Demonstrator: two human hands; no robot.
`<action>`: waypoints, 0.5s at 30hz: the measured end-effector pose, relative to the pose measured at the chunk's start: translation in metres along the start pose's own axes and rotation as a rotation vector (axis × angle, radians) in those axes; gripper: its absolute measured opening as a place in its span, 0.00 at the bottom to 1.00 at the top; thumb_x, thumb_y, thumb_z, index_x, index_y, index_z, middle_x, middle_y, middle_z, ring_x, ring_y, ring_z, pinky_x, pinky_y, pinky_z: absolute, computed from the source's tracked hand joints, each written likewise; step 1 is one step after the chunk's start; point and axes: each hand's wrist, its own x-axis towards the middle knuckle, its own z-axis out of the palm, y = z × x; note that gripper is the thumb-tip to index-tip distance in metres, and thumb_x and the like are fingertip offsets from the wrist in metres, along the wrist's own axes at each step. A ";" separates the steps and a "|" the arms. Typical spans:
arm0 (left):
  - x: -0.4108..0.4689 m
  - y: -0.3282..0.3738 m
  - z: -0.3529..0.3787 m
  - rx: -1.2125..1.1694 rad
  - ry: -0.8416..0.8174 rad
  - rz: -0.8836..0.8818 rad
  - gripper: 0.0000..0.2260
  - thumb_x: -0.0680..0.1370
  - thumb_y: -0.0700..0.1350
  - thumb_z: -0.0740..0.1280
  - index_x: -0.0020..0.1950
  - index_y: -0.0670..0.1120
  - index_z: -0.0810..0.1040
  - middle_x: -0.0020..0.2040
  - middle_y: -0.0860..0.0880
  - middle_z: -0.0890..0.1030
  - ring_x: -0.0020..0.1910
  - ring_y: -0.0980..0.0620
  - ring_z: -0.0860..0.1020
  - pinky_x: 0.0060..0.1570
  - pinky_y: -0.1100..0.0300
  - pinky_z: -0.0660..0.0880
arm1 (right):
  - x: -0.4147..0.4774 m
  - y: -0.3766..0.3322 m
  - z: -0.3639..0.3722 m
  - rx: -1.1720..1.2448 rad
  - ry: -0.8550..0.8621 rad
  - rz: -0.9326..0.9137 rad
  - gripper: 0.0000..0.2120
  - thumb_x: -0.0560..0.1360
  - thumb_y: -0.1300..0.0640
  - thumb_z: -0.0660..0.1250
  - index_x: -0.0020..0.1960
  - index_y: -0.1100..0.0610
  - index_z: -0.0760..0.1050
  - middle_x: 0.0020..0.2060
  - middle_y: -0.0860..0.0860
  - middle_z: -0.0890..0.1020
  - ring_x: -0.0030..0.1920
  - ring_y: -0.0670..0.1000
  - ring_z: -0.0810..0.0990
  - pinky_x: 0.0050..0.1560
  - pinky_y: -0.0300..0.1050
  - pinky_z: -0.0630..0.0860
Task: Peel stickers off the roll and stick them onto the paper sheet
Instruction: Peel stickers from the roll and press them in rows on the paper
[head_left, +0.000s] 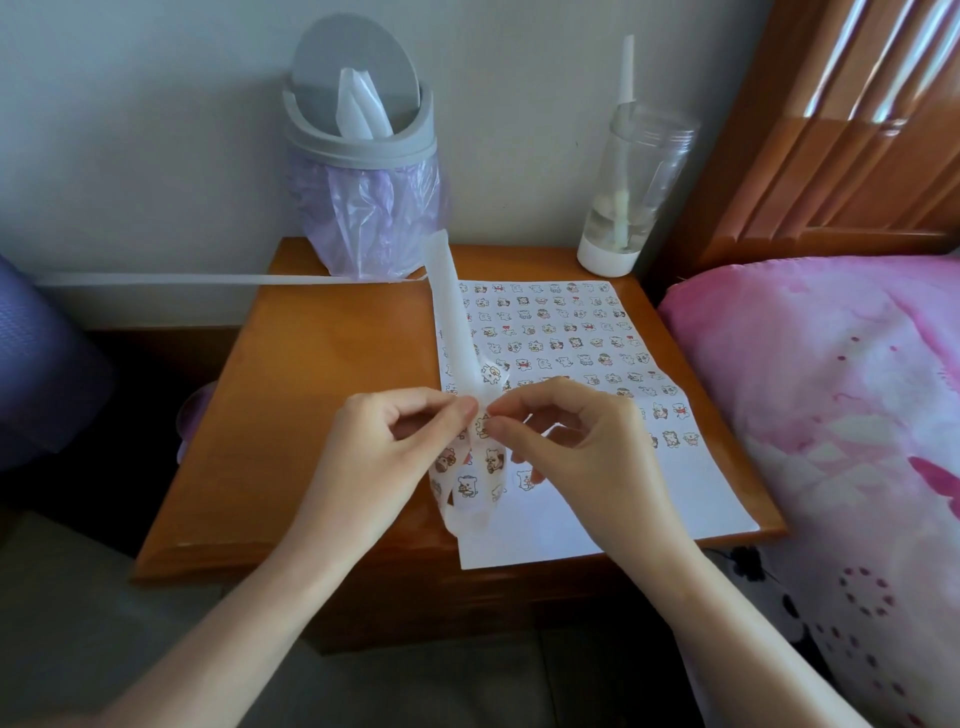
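free: table (311, 364) left of paper sheet (649, 493) | back: bin (358, 156), bottle (634, 182) block

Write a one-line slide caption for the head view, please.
The left hand and right hand pinch the sticker strip above the partly filled paper sheet on a wooden nightstand.

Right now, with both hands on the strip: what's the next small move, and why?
Probably peel: the right hand pulls the sticker it seems to pinch away from the strip, while the left hand holds the strip. Both hands pinch at one spot above the sheet, whose near part is mostly bare, so the sticker looks not yet free.
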 end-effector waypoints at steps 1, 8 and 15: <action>0.000 0.000 0.000 0.002 0.002 0.001 0.05 0.74 0.45 0.68 0.41 0.51 0.83 0.36 0.59 0.84 0.39 0.63 0.81 0.34 0.74 0.73 | 0.000 0.001 0.000 -0.010 -0.001 0.000 0.06 0.70 0.59 0.73 0.42 0.48 0.81 0.36 0.43 0.83 0.36 0.45 0.80 0.34 0.41 0.79; 0.001 -0.002 0.002 0.023 0.002 -0.033 0.04 0.74 0.46 0.68 0.42 0.52 0.84 0.37 0.60 0.84 0.39 0.64 0.81 0.35 0.74 0.74 | 0.003 0.005 -0.001 -0.118 0.001 -0.032 0.09 0.70 0.57 0.73 0.38 0.44 0.78 0.38 0.41 0.81 0.38 0.44 0.76 0.36 0.34 0.73; 0.004 -0.007 -0.001 0.039 -0.013 -0.096 0.07 0.75 0.47 0.67 0.42 0.49 0.84 0.39 0.56 0.85 0.40 0.60 0.83 0.38 0.68 0.78 | 0.006 -0.005 -0.019 -0.129 -0.036 -0.052 0.02 0.70 0.55 0.73 0.40 0.51 0.80 0.37 0.42 0.82 0.36 0.42 0.77 0.33 0.34 0.72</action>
